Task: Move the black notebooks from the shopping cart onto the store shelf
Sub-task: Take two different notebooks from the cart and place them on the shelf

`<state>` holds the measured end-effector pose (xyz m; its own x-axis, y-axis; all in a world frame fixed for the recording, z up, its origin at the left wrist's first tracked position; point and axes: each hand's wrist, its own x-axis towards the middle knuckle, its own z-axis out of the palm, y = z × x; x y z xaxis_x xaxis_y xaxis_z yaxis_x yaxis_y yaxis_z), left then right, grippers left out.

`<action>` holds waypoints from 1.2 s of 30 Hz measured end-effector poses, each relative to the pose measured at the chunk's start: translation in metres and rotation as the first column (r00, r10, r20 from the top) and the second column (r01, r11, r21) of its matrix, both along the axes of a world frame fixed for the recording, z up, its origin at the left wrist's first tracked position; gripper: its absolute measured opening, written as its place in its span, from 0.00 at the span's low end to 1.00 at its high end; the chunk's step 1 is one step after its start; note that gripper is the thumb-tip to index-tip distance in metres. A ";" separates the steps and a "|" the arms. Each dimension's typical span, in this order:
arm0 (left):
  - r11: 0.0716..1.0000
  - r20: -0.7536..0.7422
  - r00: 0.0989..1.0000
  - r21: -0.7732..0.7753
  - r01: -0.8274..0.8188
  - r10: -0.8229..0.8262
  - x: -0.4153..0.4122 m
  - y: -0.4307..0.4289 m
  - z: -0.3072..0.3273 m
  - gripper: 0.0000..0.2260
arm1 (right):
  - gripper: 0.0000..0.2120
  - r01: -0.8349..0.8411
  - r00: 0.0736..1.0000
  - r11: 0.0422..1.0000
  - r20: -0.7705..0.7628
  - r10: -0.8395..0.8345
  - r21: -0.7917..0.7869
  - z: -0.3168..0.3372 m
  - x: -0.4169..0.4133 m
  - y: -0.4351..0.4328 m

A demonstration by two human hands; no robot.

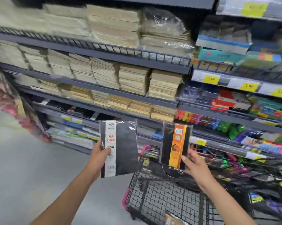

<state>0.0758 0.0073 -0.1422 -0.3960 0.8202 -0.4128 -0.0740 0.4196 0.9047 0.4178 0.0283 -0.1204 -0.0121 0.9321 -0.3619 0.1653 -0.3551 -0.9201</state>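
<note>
My left hand (100, 152) grips a black notebook with a white label strip (125, 146) by its lower left edge, holding it upright above the floor beside the cart. My right hand (192, 163) holds a second black notebook with an orange label strip (167, 143) in clear wrap by its lower right corner, above the black wire shopping cart (153, 197). Another orange-labelled notebook (174, 218) lies in the cart's bottom. Both held notebooks are in front of the dark store shelf (91, 111), where black notebooks (86, 113) lie on a low tier.
Upper tiers hold stacks of tan and cream notebooks (133, 78). To the right, shelves carry colourful stationery (234, 127) and yellow price tags (249, 86). The cart has pink corner trim (125, 197). Grey floor (15, 159) lies on the left, with pink packaged goods (8, 101) at the shelf end.
</note>
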 end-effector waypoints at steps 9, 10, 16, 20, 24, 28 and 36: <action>0.995 0.084 0.993 0.042 -0.092 0.088 -0.190 -0.081 0.000 0.22 | 0.11 -0.070 0.997 0.997 0.031 0.070 0.025 0.006 -0.161 -0.045; 0.995 0.092 0.992 0.048 -0.087 0.083 -0.211 -0.090 -0.001 0.24 | 0.11 -0.082 0.996 0.996 0.038 0.081 0.028 0.005 -0.179 -0.050; 0.988 0.147 0.985 0.113 -0.110 0.093 -0.302 -0.144 0.005 0.29 | 0.12 -0.154 0.986 0.986 0.076 0.149 0.067 0.007 -0.277 -0.079; 0.987 0.204 0.977 0.128 -0.097 0.070 -0.341 -0.173 0.010 0.30 | 0.11 -0.200 0.977 0.976 0.089 0.192 0.085 0.012 -0.327 -0.094; 0.989 0.285 0.957 0.116 -0.093 0.057 -0.371 -0.186 0.008 0.28 | 0.12 -0.238 0.967 0.968 0.110 0.228 0.083 0.010 -0.361 -0.097; 0.990 0.310 0.950 0.120 -0.074 0.034 -0.385 -0.183 0.011 0.28 | 0.12 -0.247 0.966 0.967 0.093 0.240 0.066 0.007 -0.389 -0.084; 0.988 0.286 0.958 0.145 -0.050 0.006 -0.416 -0.134 0.017 0.27 | 0.10 -0.229 0.973 0.972 0.037 0.228 0.043 -0.011 -0.430 -0.032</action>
